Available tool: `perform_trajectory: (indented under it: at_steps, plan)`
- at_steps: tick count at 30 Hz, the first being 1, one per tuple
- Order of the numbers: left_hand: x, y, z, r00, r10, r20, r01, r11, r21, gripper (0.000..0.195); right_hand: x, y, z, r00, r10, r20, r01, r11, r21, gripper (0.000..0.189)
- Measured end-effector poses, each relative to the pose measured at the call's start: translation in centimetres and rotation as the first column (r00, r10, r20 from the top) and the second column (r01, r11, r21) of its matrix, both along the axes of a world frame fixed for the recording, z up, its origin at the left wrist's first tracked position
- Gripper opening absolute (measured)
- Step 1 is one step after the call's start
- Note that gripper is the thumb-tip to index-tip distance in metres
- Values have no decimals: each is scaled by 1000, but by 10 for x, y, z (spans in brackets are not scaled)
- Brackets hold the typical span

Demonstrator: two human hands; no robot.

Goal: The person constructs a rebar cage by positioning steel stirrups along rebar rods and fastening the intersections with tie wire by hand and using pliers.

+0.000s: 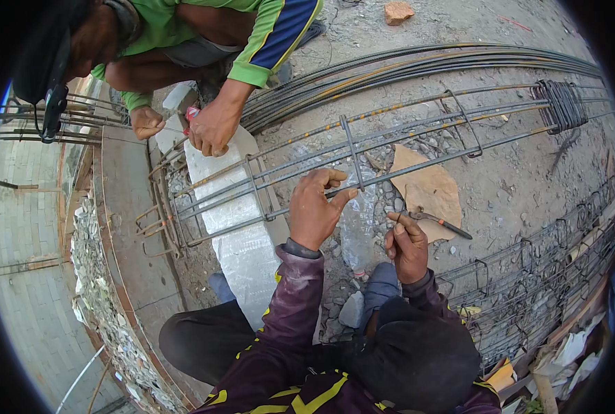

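My left hand (317,204) is at the near longitudinal bar of a steel rebar cage (307,155), its thumb and fingers around the bar beside a square stirrup (352,152). To the right, my right hand (408,246) is raised with thumb and fingers bent together; a short dark piece, perhaps tie wire, shows at the fingertips. Pincers (442,222) with dark and orange handles lie just beyond it, partly on a torn piece of brown cardboard (423,189). Beneath the cage lie a pale block (245,259) and a clear plastic bottle (357,238).
A co-worker (193,31) squats at the upper left, hands at the cage's far left end. Loose rebars (421,64) lie behind the cage. A coil of wire (561,106) surrounds its right end. More cages (535,274) stand at right; a rubble edge (100,300) runs at left.
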State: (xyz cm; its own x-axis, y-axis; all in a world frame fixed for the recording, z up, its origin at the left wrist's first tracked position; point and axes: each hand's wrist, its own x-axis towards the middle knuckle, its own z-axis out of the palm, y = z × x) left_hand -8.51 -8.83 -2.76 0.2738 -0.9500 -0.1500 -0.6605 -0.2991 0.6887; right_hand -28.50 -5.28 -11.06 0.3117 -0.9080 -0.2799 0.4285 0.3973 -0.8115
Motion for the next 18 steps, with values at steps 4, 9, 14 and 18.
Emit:
perform_trajectory:
  at_steps: [4,9,14,18]
  plan:
    - [-8,0,-16,985,-140,101,158,965,-207,52,16,-12,-18,989,-77,126,14,899,438,36]
    - [-14,-4,-29,986,-138,92,151,977,-149,49,40,-45,-31,988,41,148,-103,894,436,40]
    - [-19,-7,-33,987,-114,116,139,963,-231,42,53,-59,-35,978,71,197,-142,915,377,25]
    - [-19,-7,-35,984,-116,136,145,963,-229,39,51,-56,-34,984,76,164,-134,917,376,20]
